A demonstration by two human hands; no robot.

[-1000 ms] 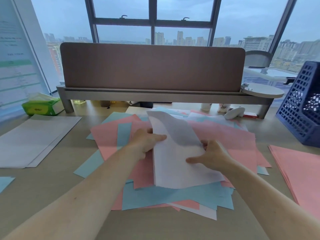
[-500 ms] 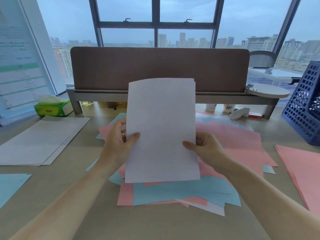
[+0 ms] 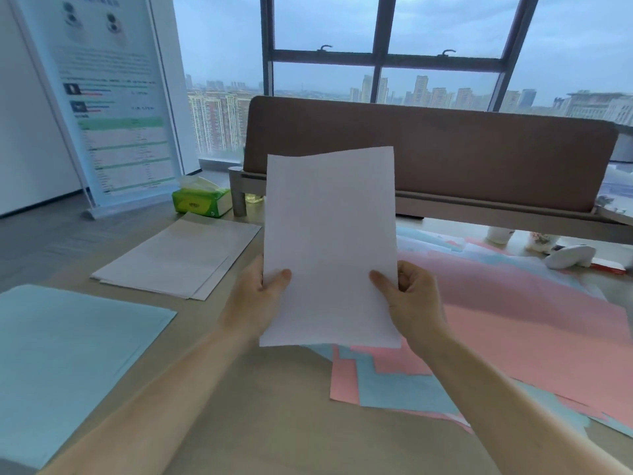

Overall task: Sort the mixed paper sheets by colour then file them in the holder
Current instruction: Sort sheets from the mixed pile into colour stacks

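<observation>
The mixed pile (image 3: pixel 513 320) of pink and blue covers the right side of the desk (image 3: pixel 274 406). The blue stack (image 3: pixel 68 354) sits at the near left edge, with the white stack (image 3: pixel 178 255) behind it. The white sheet (image 3: pixel 329 241) lay on the pile a second ago; now it is up in the air. My left hand (image 3: pixel 253 303) and right hand (image 3: pixel 414 303) pinch its sides, thumbs in front. I think it goes on the white stack next.

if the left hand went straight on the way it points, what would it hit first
Probably the grey shelf under the brown panel at the back. The left hand, gripping the white sheet, points forward and slightly right above the desk; depth is unclear.
</observation>
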